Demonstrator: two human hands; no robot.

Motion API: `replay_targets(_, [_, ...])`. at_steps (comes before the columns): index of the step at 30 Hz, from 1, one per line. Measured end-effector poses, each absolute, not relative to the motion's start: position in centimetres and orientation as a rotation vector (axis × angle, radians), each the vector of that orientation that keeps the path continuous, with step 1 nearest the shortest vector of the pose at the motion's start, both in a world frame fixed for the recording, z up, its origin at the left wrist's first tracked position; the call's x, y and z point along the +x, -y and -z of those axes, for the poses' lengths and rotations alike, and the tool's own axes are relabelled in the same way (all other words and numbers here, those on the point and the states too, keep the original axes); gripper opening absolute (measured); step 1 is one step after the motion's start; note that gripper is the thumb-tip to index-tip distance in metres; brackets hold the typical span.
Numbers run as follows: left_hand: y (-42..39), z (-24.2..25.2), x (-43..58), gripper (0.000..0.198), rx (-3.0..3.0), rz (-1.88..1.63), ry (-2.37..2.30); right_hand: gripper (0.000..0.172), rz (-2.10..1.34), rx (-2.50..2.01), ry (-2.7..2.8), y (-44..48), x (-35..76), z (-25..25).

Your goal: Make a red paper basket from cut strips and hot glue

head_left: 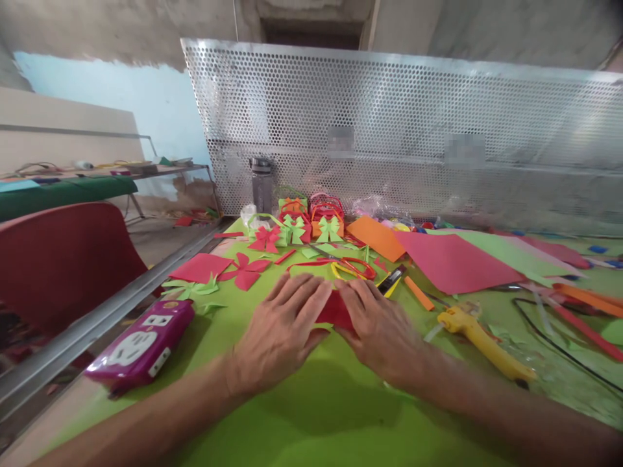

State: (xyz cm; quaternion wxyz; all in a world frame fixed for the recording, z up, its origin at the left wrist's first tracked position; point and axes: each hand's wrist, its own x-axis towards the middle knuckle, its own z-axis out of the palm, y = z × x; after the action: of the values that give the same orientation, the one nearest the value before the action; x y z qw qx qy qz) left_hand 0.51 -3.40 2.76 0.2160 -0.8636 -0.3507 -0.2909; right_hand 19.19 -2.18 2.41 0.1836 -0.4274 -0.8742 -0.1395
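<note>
Between my two hands is a piece of red paper [335, 310], mostly covered by my fingers. My left hand [288, 318] grips its left side, the fingers curled over the far edge and the thumb on the near side. On its right side, my right hand [377, 319] holds it the same way. Just beyond the fingers lie scissors [357, 268] with red and yellow handles and a black-and-silver cutter [392, 279]. A yellow glue gun [487, 340] rests to the right of my right hand.
A purple power strip [141, 347] sits at the left. Small paper bags with bows [328, 229] stand at the back beside a grey bottle [261, 185]. Coloured sheets [452, 263] and a black cable [549, 327] lie right. A perforated metal panel [389, 117] closes off the far side.
</note>
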Motion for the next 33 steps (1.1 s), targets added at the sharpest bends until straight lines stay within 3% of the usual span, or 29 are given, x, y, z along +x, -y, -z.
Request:
replay_targets(3, [3.6, -4.2, -0.3, 0.057, -2.237, 1.11, 1.018, 0.058, 0.227, -1.253, 2.316, 1.3, 19.7, -3.2])
replay_targets(6, [3.3, -5.0, -1.1, 0.049, -2.122, 1.648, 1.231, 0.055, -0.082, -1.243, 2.142, 0.7, 19.9, -4.0])
replay_targets(8, [2.9, -4.8, -1.1, 0.047, -2.363, 1.86, 1.39, 0.055, -0.322, -1.163, 2.036, 0.8, 19.8, -4.3])
replay_targets(11, [2.5, -4.3, -0.3, 0.07, -2.918, 1.996, 1.361, 0.053, -0.612, -1.009, 1.951, 1.5, 19.3, -3.9])
replay_targets(13, [2.7, -4.3, 0.4, 0.073, -3.125, 2.045, 1.297, 0.054, -0.691, -0.973, 1.939, 1.9, 19.0, -3.1])
replay_targets(19, [4.2, -5.8, 1.2, 0.052, -2.986, 2.102, 1.653, 0.062, -0.857, -0.774, 1.966, 2.1, 18.2, -0.9])
replay_targets(25, [4.2, -5.1, 1.2, 0.028, -2.837, 2.227, 1.702, 0.075, -0.71, -0.837, 2.076, 2.2, 17.4, -1.3])
replay_targets(28, [4.2, -4.8, 0.9, 0.03, -2.795, 2.197, 1.625, 0.076, -0.667, -0.868, 2.129, 2.2, 17.6, -1.5])
replay_targets(33, [3.8, -4.0, -0.2, 0.046, -2.726, 1.81, 1.48, 0.054, -0.687, -0.914, 2.074, 2.1, 18.5, -1.9])
